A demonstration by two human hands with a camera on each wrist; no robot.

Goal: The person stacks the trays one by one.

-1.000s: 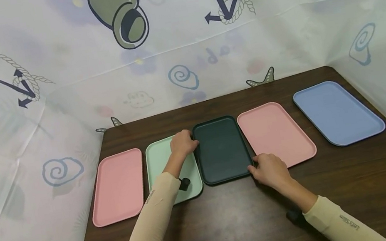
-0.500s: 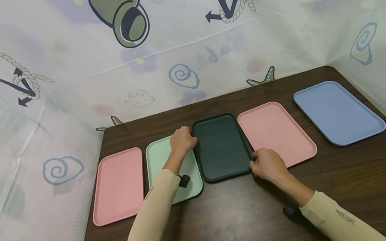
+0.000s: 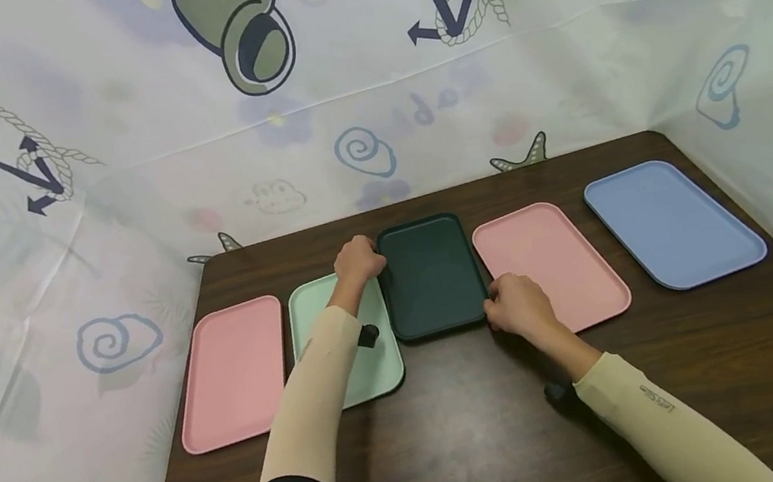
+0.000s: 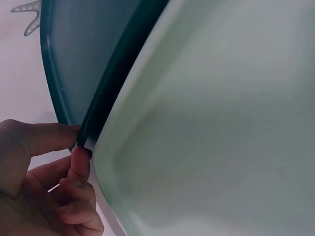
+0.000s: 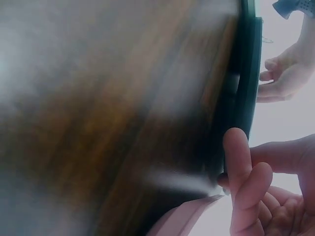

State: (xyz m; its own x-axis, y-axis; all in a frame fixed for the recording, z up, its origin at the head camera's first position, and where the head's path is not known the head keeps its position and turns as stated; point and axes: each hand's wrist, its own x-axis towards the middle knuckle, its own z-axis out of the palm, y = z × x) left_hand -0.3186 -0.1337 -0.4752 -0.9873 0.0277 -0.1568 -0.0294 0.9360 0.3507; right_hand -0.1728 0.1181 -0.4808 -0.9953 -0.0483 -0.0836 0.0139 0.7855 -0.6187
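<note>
A dark green rectangular tray (image 3: 432, 276) with a low raised rim is between my two hands in the middle of the row. My left hand (image 3: 358, 261) pinches its left rim toward the far corner, above a pale green tray (image 3: 369, 370). The left wrist view shows the thumb and fingers of that hand (image 4: 49, 172) on the rim. My right hand (image 3: 520, 304) grips the near right corner, beside a pink tray (image 3: 557, 264). In the right wrist view, fingers (image 5: 238, 157) bend around the dark rim. Whether the tray touches the table cannot be told.
Another pink tray (image 3: 235, 374) lies at the left, and a blue tray (image 3: 676, 225) at the far right. All rest on a dark wooden table (image 3: 455, 432). Printed white cloth (image 3: 359, 68) hangs behind the table and along its sides.
Both hands have moved the dark green tray away from me and slightly left, so its near edge now sits farther back than its neighbours'. The other trays stay put.
</note>
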